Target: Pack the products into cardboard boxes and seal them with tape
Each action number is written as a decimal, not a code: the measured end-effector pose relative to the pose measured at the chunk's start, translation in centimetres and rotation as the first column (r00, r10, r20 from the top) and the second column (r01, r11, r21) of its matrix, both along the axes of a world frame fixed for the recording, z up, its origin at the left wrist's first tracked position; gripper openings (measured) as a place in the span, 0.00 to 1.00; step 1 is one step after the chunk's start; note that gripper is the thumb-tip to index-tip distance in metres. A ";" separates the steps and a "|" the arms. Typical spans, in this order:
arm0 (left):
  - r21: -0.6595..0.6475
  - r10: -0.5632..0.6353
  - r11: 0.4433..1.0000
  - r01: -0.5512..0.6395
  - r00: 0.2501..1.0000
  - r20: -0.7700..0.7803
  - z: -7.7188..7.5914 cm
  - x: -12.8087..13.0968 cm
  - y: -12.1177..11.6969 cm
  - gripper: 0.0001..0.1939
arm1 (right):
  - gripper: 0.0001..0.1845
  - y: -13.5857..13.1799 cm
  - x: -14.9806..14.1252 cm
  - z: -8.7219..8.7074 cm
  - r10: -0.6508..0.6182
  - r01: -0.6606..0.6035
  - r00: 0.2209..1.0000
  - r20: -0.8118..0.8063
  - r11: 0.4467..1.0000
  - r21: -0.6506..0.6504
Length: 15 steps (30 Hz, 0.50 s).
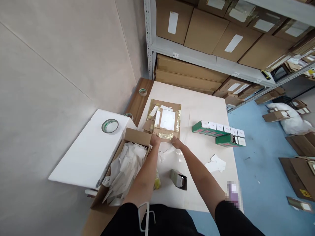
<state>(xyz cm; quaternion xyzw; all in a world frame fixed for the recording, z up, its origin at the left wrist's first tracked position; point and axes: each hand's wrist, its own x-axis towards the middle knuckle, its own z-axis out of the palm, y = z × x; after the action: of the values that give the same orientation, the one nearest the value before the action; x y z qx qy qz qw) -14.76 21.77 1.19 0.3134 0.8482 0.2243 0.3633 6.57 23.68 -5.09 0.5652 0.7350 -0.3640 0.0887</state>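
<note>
A flat cardboard piece (178, 111), patched with shiny tape, lies on the white table with white label sheets (167, 119) on top. At its near left corner, my left hand (155, 140) has its fingers curled on the cardboard edge. My right hand (176, 143) grips the near right corner. Just left of my left forearm stands an open carton (138, 137) full of crumpled white paper strips (129, 160). A small open box (179, 180) lies on the table between my forearms. The fingers' undersides are hidden.
Green trays with small white-topped boxes (209, 129) stand on the right of the table (204, 113). Loose white cards (216, 163) lie nearer me. Tape rolls (110, 126) rest on the left. Shelving (194, 54) with cartons is behind; more cartons sit on the blue floor (256, 154).
</note>
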 end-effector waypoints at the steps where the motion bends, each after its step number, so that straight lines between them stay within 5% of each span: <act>1: 0.018 -0.006 1.000 0.007 1.000 -0.021 0.3 0.3 -0.2 0.18 | 0.41 0.0 0.3 0.1 -0.024 0.024 1.000 -0.010 1.000 -0.020; 5: 0.153 -0.085 0.985 0.081 0.996 0.017 1.6 1.4 -0.8 0.09 | 0.37 -0.4 1.5 1.1 -0.139 0.132 0.987 -0.076 0.987 -0.087; 9: 0.327 -0.142 0.943 0.060 0.962 0.233 3.0 2.7 -1.9 0.09 | 0.25 -1.9 2.5 2.4 -0.264 0.250 0.942 -0.206 0.964 -0.091; 15: 0.495 -0.256 0.860 -0.126 0.732 0.632 7.5 6.4 -5.8 0.22 | 0.28 -4.8 4.3 5.9 -0.528 0.498 0.717 -0.455 0.845 -0.196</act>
<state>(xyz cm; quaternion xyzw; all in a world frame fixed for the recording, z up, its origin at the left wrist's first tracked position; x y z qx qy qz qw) -8.39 15.95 8.65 0.3240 0.5546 0.5238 0.5595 10.92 18.86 0.83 0.6316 0.5358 -0.5274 -0.1892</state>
